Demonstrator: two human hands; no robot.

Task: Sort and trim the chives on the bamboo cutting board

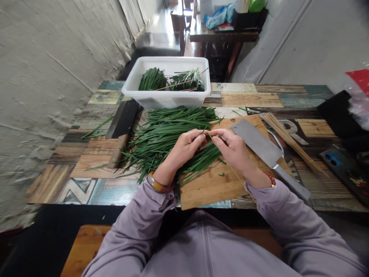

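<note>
My left hand (190, 144) is closed, pinching a thin green garlic chive at its fingertips. Beside it, almost touching, my right hand (232, 148) pinches a thin bamboo skewer (236, 175), whose length runs back under my right wrist. Both hands are above a wide heap of garlic chives (170, 125), which spreads leftward from the wooden cutting board (201, 194). Where the skewer tip meets the chive is too small to make out. A cleaver (256, 140) lies on the board's right side, its handle toward me.
Behind the heap stands a white plastic tub (170, 100) with bundles of chives and skewers inside. A dark-bladed knife (122, 119) lies left of the heap. Several loose bamboo skewers (296, 146) lie to the right, with a phone (343, 169) farther right.
</note>
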